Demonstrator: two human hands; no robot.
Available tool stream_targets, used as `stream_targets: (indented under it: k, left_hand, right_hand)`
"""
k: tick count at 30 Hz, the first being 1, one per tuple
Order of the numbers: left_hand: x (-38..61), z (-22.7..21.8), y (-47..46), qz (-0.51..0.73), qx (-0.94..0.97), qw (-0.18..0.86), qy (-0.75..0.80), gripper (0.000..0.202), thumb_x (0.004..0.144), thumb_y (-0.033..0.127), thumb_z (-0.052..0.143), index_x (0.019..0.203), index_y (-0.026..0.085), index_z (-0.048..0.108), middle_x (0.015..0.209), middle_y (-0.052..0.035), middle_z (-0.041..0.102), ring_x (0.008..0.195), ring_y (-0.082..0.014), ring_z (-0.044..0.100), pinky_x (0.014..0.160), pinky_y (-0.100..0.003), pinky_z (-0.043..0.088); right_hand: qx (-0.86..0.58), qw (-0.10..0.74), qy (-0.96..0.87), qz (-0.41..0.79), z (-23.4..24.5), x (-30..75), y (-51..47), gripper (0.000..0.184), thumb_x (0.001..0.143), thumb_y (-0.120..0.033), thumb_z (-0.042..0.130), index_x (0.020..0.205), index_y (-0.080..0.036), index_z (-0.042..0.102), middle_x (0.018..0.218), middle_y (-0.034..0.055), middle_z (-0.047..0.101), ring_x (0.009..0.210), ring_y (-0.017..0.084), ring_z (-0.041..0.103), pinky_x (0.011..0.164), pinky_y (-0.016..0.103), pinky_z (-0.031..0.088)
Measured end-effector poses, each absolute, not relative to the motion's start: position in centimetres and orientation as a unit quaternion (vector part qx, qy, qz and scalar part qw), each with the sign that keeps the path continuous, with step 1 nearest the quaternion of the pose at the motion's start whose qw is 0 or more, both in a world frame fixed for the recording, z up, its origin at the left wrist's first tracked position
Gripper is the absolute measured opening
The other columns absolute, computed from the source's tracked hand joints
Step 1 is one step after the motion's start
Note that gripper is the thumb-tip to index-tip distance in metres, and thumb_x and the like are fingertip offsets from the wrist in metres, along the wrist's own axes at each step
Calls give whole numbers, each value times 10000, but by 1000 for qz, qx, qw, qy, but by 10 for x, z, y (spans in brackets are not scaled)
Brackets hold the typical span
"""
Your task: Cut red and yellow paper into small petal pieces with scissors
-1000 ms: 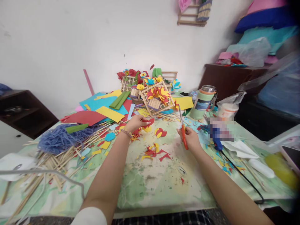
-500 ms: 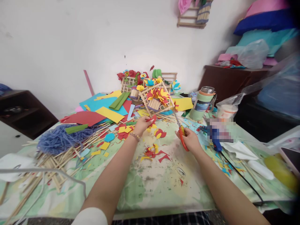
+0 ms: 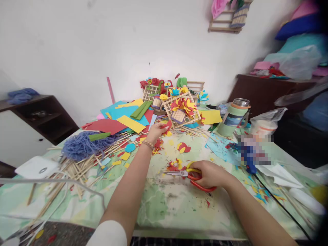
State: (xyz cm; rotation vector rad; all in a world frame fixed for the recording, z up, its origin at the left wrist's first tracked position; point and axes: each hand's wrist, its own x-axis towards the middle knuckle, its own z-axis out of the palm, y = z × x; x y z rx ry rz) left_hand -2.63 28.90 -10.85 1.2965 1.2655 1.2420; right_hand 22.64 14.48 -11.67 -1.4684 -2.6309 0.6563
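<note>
Between the fingertips of my left hand (image 3: 155, 132) is a small red paper piece (image 3: 167, 126), pinched near the stick frame with paper flowers (image 3: 182, 108). My right hand (image 3: 210, 173) is closed around the red and yellow handles of a pair of scissors (image 3: 179, 173). The scissors lie low over the table with their blades pointing left. Just beyond the blades is a small heap of red and yellow scraps (image 3: 176, 165). Further back, red and yellow petal shapes (image 3: 183, 147) lie together on the cloth.
Coloured paper sheets (image 3: 102, 126), blue yarn (image 3: 82, 147) and loose sticks (image 3: 74, 171) cover the left side. A green bottle (image 3: 232, 118), a blue glue gun (image 3: 249, 164) with a black cord and white paper (image 3: 280, 174) are on the right. A grey cable crosses the lower left.
My right hand has brought the scissors down toward me, and the blades have swung from pointing away to pointing left. My left hand still holds the red paper. The view has shifted left.
</note>
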Motion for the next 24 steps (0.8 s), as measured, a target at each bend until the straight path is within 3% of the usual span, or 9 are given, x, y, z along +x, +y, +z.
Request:
stream_targets:
  k: [4, 10, 16, 24]
  left_hand:
    - [-20, -109, 288, 498, 533, 467, 500, 444, 578, 439, 949, 787, 163, 670, 690, 5, 670, 662, -130, 607, 643, -261, 478]
    - [-16, -109, 286, 481, 549, 470, 496, 406, 615, 423, 937, 756, 162, 659, 639, 24, 625, 591, -101, 556, 593, -241, 453]
    - [-12, -115, 284, 459, 562, 464, 508, 342, 674, 385, 904, 742, 167, 649, 598, 32, 590, 548, -99, 528, 558, -237, 432]
    - [6, -129, 285, 422, 589, 461, 513, 299, 667, 339, 897, 778, 166, 680, 643, 10, 660, 575, -122, 579, 571, -248, 452]
  right_hand:
    - [-484, 34, -849, 207, -117, 227, 143, 272, 711, -313, 716, 964, -211, 718, 835, 32, 712, 647, 168, 510, 563, 258, 308]
    - [-478, 19, -860, 179, -108, 228, 142, 187, 714, -323, 751, 853, -200, 724, 787, 37, 721, 620, 169, 519, 547, 273, 274]
    - [-413, 51, -896, 156, -111, 221, 137, 291, 784, -313, 731, 1049, -198, 769, 995, 91, 790, 830, 250, 690, 670, 294, 400]
    - [-376, 68, -915, 130, -124, 208, 134, 309, 810, -345, 733, 1069, -180, 764, 1061, 114, 756, 947, 272, 696, 737, 309, 474]
